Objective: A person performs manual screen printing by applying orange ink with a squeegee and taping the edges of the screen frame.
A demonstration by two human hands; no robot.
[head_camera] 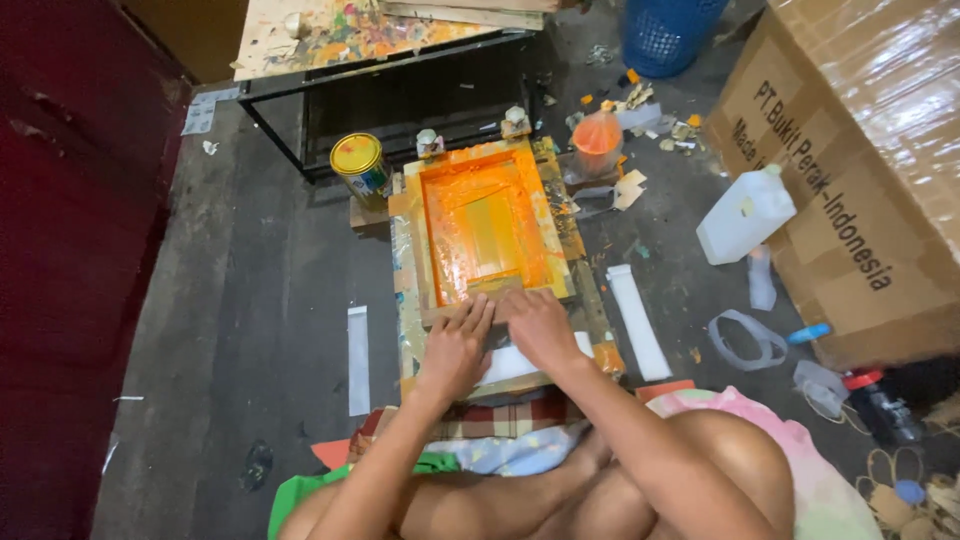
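Observation:
A wooden screen-printing frame (484,222) smeared with orange ink lies flat on a taped board on the floor. My left hand (458,345) and my right hand (536,325) rest side by side on the frame's near wooden edge, palms down, fingers pointing away from me. Whether they grip a squeegee there I cannot tell. A white sheet (512,363) shows under the frame's near edge, between my wrists.
A yellow-lidded tin (361,167) stands left of the frame, an orange-stained cup (597,143) to its right. A white jug (744,215), white strips (638,322) (358,358), a big cardboard box (868,170), a blue basket (668,30) and a paint-spattered table (340,35) surround me.

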